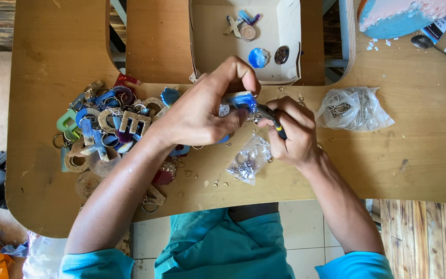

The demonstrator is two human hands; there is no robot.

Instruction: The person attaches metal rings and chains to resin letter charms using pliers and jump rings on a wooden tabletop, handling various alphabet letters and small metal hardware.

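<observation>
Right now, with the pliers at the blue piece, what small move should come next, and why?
Probably squeeze the pliers gently. The left hand pinches the blue piece, the right hand holds the pliers, and their tip meets the piece's lower edge, where a small ring seems to sit.

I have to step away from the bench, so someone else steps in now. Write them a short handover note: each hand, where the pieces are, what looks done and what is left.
Left hand: pinches a blue resin piece over the table.
Right hand: grips pliers, tips at that piece.
Done, it seems: pile of letter keychains at left, many with rings.
Left: a few resin pieces in the cardboard box; small bag of rings below the hands, bigger bag at right.
</observation>
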